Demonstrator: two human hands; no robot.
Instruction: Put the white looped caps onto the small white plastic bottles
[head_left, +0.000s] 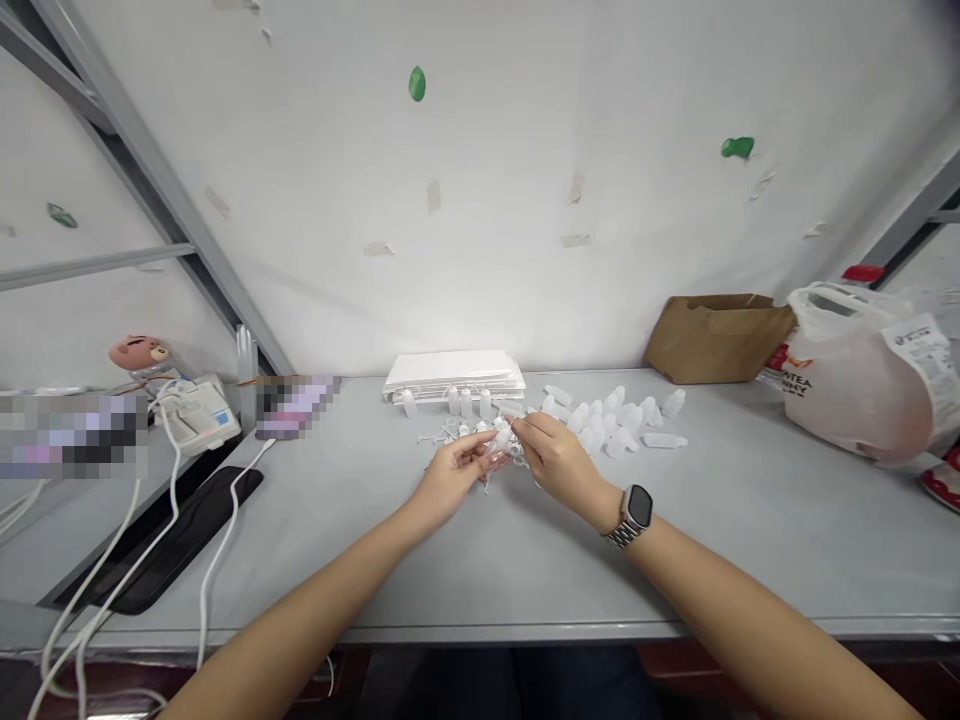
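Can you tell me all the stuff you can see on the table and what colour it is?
small bottle in the hands: one, clear, pinched between both hands above the table middle
loose bottles: a pile, too many to count, whitish, right of the hands
standing bottles: about four, whitish, in a row before the paper stack
paper stack: one, white, against the wall
small caps: a scatter, white, just beyond the left hand
paper bag: one, brown, far right by the wall
plastic bag: one, white, right edge
cables: several, white, left side
table: one, grey
watch: one, silver band, on the right wrist
left hand: holds the bottle
right hand: fingertips on the bottle
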